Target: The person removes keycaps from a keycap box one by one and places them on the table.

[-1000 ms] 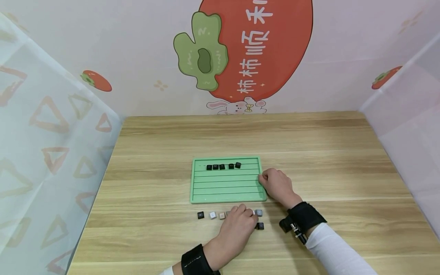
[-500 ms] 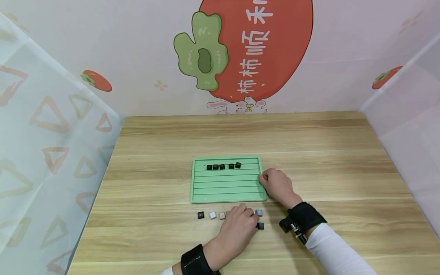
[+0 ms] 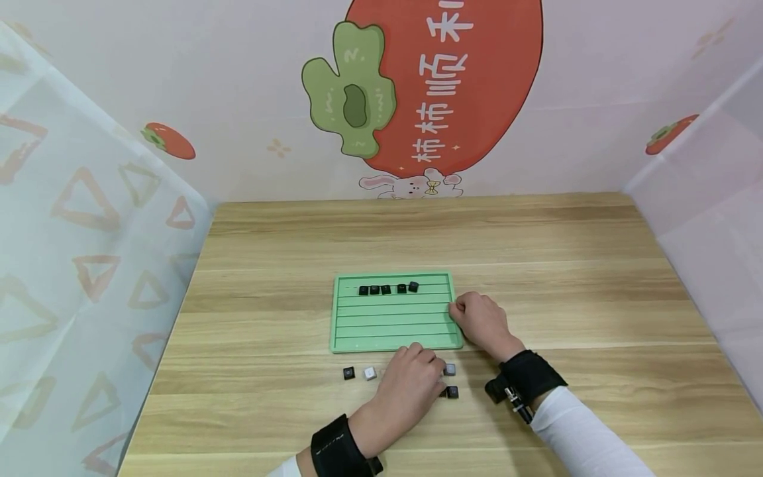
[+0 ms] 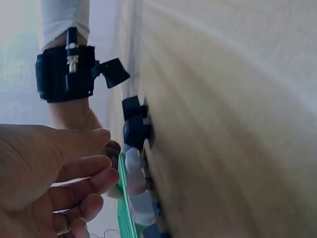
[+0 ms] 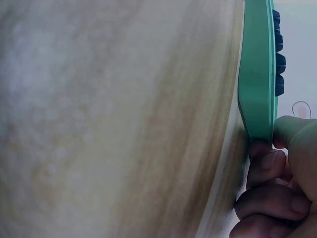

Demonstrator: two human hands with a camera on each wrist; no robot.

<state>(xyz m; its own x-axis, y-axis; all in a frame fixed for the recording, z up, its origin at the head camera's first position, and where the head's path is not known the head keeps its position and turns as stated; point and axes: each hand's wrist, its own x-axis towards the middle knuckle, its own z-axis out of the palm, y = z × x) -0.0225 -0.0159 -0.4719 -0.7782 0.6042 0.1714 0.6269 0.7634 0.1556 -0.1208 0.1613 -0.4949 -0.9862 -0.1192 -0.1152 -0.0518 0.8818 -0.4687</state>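
Keycaps (image 3: 386, 289) lie on the green board (image 3: 387, 319) and the table (image 3: 238, 371). We see the right hand (image 3: 481, 322) pinching the board's edge; the left hand (image 3: 411, 383), half curled, hides some table keycaps, and we cannot tell its hold. We count five aboard, at least five below.

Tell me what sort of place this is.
Probably an indoor, staged recording booth: a wood-grain table, pale hangings on three sides of it, and black wrist straps, one bearing a small device.
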